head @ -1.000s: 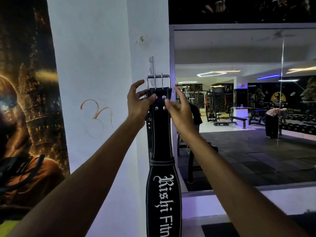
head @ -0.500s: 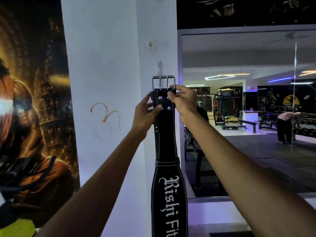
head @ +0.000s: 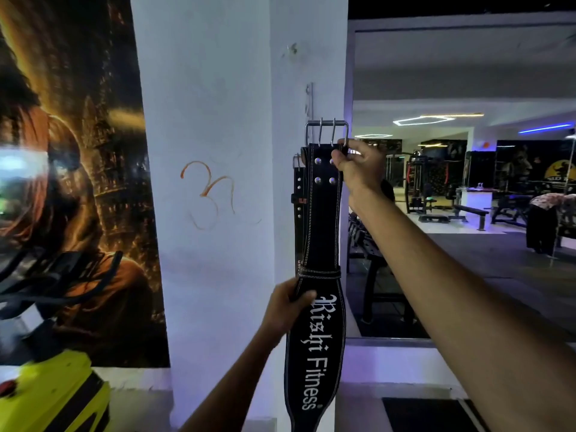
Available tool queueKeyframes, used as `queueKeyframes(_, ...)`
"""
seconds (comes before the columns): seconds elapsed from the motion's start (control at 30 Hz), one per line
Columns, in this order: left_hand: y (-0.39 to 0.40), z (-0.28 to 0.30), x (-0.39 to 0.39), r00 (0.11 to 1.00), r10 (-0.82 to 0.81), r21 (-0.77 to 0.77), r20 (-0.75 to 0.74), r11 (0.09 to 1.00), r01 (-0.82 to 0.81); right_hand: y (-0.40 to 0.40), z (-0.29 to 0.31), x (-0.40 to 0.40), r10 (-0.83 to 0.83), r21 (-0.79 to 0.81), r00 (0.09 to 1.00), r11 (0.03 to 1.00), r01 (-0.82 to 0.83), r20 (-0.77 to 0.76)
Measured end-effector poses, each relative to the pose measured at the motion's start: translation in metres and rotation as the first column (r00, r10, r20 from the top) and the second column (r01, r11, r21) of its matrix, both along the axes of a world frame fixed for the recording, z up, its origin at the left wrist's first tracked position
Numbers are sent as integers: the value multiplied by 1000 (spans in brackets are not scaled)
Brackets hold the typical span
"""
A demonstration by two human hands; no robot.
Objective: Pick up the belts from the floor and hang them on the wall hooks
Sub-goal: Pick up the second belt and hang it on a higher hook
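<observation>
Slippage is the risk: the weightlifting belt (head: 321, 213) hangs down the white pillar's (head: 218, 182) right edge, its steel buckle (head: 326, 132) at the wall hook (head: 309, 102). Right hand (head: 358, 169) pinches the top, left hand (head: 288, 307) grips mid-belt; releasing before the buckle seats would drop it.

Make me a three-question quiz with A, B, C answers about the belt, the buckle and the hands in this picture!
1. Where does the left hand hold the black belt?
A. on the buckle
B. at the wide part by the lettering
C. at the bottom tip

2. How many prongs does the metal buckle have?
A. two
B. one
C. four

3. What is the right hand doing?
A. hanging open
B. pressing flat on the pillar
C. gripping the belt's top by the buckle

Answers:
1. B, its fingers wrap the edge beside the white lettering.
2. A, two thin bars cross the frame.
3. C, its fingers close on the top corner.
</observation>
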State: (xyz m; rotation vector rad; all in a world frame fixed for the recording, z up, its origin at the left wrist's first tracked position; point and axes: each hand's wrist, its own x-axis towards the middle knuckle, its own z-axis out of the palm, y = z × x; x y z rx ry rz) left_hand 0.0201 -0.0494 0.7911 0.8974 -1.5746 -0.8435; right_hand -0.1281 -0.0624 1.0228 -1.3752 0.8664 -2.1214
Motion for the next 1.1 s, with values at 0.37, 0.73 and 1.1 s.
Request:
queueKeyframes(0.37,-13,5,2,999,-13,78,31,997,11,3,-18,-12,28,45,999,999,-29,17)
queueKeyframes(0.73,-21,-40,11,980,-39,119,196,993,16,4,-22,-23,19,48,999,999,-21,41)
queueKeyframes(1.1,-14,148,-17,964,139,-402,-228,888,-223,5,-47,-13,11,69,1000,998,-13,21)
